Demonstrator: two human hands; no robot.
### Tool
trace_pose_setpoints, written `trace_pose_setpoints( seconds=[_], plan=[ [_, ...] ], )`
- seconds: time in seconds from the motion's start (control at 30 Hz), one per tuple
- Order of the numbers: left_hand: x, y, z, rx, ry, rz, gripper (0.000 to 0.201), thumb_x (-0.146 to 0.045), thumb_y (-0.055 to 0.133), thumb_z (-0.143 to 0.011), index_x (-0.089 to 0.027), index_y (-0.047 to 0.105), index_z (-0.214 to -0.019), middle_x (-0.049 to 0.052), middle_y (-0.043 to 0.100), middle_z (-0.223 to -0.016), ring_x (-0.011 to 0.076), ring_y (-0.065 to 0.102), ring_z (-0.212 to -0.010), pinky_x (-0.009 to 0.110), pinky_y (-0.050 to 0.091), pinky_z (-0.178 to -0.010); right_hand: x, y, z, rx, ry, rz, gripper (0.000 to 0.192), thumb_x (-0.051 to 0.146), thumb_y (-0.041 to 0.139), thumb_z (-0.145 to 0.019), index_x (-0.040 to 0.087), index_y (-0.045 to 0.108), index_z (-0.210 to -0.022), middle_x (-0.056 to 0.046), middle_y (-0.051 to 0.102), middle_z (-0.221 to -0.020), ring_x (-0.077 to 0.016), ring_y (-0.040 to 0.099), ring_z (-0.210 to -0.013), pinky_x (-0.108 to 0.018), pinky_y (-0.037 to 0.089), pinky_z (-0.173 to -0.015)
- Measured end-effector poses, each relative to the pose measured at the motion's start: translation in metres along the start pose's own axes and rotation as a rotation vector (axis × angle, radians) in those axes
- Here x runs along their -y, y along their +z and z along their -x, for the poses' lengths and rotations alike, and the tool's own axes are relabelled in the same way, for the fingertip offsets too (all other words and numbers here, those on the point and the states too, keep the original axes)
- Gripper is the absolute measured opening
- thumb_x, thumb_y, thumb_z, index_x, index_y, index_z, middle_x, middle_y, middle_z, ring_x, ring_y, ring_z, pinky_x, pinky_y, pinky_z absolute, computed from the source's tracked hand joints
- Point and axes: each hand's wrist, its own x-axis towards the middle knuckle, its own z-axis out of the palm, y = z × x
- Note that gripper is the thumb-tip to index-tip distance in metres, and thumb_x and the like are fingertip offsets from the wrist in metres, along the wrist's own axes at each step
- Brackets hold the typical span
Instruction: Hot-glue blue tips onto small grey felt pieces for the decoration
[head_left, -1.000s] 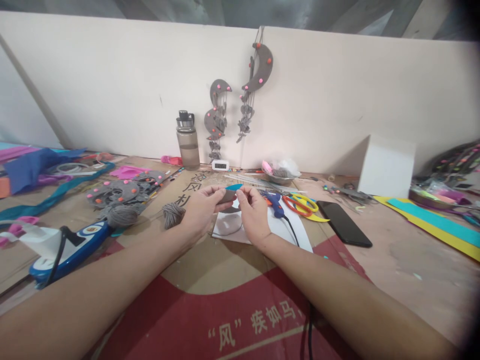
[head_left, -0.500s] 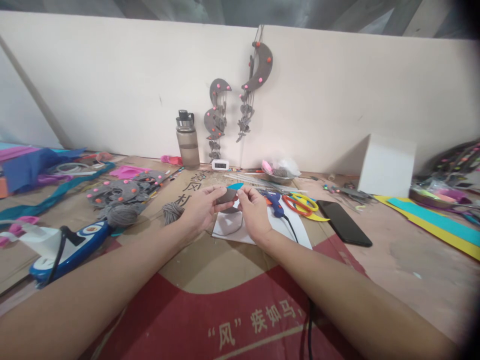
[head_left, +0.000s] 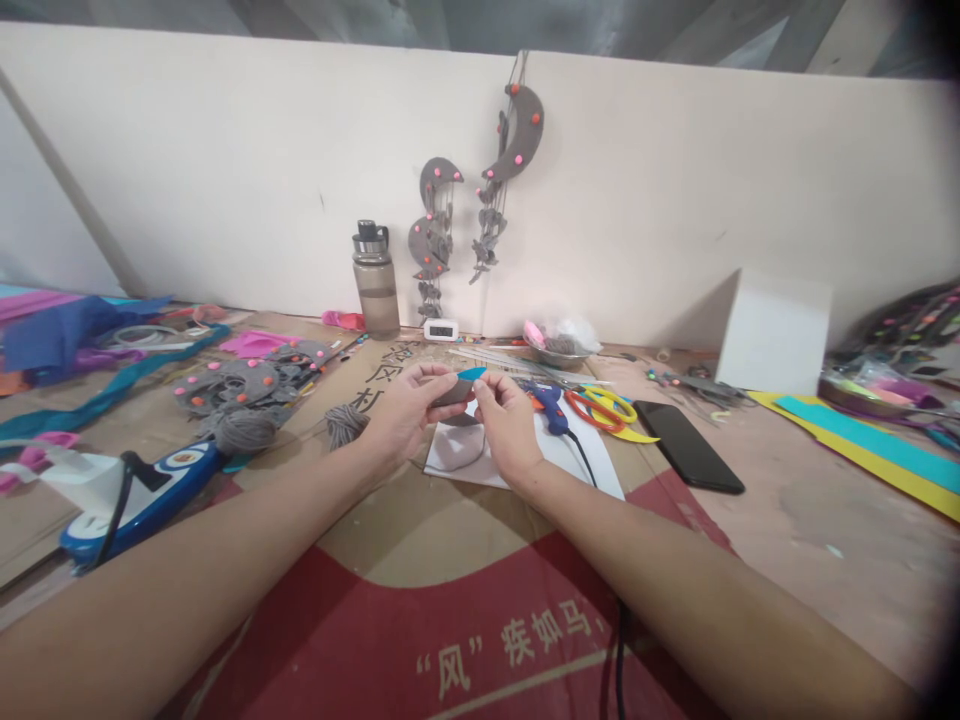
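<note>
Spreading across the whole width of the room, the counter (head_left: 825, 520) carries a flattened cardboard sheet (head_left: 450, 620) printed red with white characters, its near edge cut off at the bottom of the view. A white paper sheet (head_left: 592, 465) lies on the cardboard under the hands. To the right sit a black phone (head_left: 688, 446) and red-and-yellow scissors (head_left: 600, 405); a blue glue gun (head_left: 550, 406) lies just beside the right hand, its cord running back under the forearm. A grey yarn ball (head_left: 345, 424) rests near the left wrist.

Above the paper, the left hand (head_left: 405, 412) and right hand (head_left: 511, 432) meet. Both sets of fingers (head_left: 431, 378) are pressed together, pinching a small felt piece (head_left: 457, 388) between them, lifted clear of the counter. The piece looks grey below with a teal, leaf-pointed tip showing above the thumbs. Most of it is covered by the fingers, so its full outline cannot be made out, nor whether it is one layer or two.
</note>
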Motion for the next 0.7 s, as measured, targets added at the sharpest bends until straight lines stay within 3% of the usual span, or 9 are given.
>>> trace_pose_setpoints(
  seconds=[0.27, 0.47, 0.6, 0.7],
  plan=[
    [-0.0007, -0.0046, -0.0049, -0.002, -0.046, -0.027, 0.018, -0.025, 0.073, -0.073, -0.010, 0.065, -0.081, 0.009, 0.071, -0.084, 0.0157, 0.069, -0.073, 0.027, 0.058, -0.069, -0.0005, 0.0015, 0.0010, 0.063, 0.041, -0.113, 0.020, 0.039, 0.056, -0.081, 0.019, 0.058, -0.081, 0.001, 0.056, -0.074, -0.0102, 0.045, -0.062, -0.023, 0.038, -0.057],
    [-0.0044, -0.0053, -0.0045, 0.021, -0.052, -0.012, 0.017, -0.022, 0.071, -0.075, -0.012, 0.059, -0.082, 0.008, 0.071, -0.081, 0.0154, 0.070, -0.071, 0.025, 0.058, -0.064, 0.0002, 0.0013, 0.0004, 0.078, 0.055, -0.152, 0.021, 0.039, 0.058, -0.081, 0.018, 0.060, -0.083, 0.001, 0.057, -0.074, -0.0098, 0.046, -0.063, -0.023, 0.036, -0.056],
    [-0.0017, -0.0067, -0.0060, -0.008, 0.002, -0.033, 0.026, -0.023, 0.074, -0.073, -0.017, 0.052, -0.084, 0.003, 0.068, -0.076, 0.0138, 0.067, -0.066, 0.027, 0.058, -0.060, 0.0021, 0.0016, 0.0018, 0.082, 0.060, -0.111, 0.021, 0.039, 0.058, -0.080, 0.019, 0.059, -0.084, 0.001, 0.058, -0.075, -0.0099, 0.046, -0.063, -0.023, 0.037, -0.057],
    [0.0022, -0.0059, -0.0047, -0.079, 0.090, -0.195, 0.024, -0.029, 0.074, -0.072, -0.016, 0.055, -0.079, 0.001, 0.064, -0.074, 0.0123, 0.062, -0.063, 0.027, 0.057, -0.055, 0.0029, 0.0021, 0.0029, 0.047, 0.026, -0.028, 0.021, 0.039, 0.058, -0.080, 0.019, 0.061, -0.085, 0.001, 0.060, -0.079, -0.0108, 0.048, -0.066, -0.023, 0.039, -0.059]
  ],
)
